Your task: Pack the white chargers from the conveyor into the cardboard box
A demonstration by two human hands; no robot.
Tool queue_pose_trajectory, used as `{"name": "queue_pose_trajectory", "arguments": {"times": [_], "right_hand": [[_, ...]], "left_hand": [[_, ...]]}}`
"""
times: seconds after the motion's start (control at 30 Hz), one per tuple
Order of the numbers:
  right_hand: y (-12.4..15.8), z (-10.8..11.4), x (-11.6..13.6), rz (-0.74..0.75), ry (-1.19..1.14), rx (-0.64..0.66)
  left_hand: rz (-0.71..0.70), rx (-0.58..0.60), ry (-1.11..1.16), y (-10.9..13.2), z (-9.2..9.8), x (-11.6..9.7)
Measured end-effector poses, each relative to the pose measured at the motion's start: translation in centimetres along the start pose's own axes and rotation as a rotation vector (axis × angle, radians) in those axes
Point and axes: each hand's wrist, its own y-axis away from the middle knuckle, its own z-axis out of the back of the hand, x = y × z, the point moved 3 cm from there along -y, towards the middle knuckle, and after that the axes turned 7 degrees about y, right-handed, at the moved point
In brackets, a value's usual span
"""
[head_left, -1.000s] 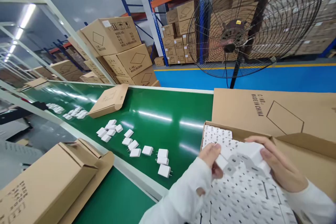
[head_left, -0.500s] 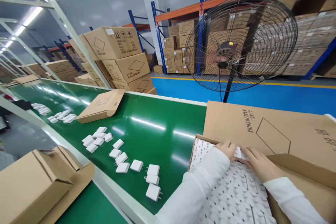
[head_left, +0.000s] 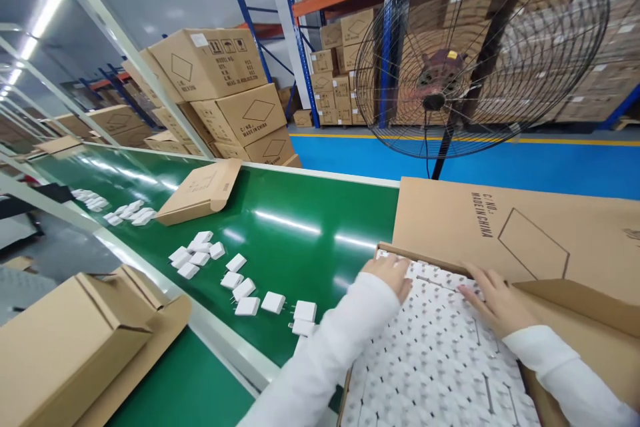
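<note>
An open cardboard carton (head_left: 560,240) at the lower right is packed with rows of white plug adapters (head_left: 435,360). My left hand (head_left: 393,273) lies on the far left rows of adapters, fingers bent down onto them. My right hand (head_left: 493,297) rests flat on the far rows near the carton's raised flap, fingers stretched out. Both arms wear white sleeves. Several loose white adapters (head_left: 245,287) lie scattered on the green belt (head_left: 310,227) to the left of the carton.
A flat folded box (head_left: 200,190) lies on the belt further along, with more adapter clusters (head_left: 130,212) beyond. A cardboard box (head_left: 75,340) sits at the lower left. A large standing fan (head_left: 475,47) and stacked cartons (head_left: 225,97) stand behind the belt.
A second ago both hands held a clump of adapters above the carton. They set it down in the far rows, and the hands have since spread apart onto the packed layer.
</note>
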Motion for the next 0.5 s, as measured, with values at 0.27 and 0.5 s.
{"name": "queue_pose_trajectory", "arguments": {"times": [0.27,0.5], "right_hand": [[-0.2,-0.6,-0.4,-0.037,0.104,-0.017],[0.9,2.4,5.7,0.072,-0.017,-0.031]], "left_hand": [[0.483,0.273,-0.046,15.2,-3.0,6.9],[0.657,0.213,-0.109,15.1,-7.9,6.3]]}}
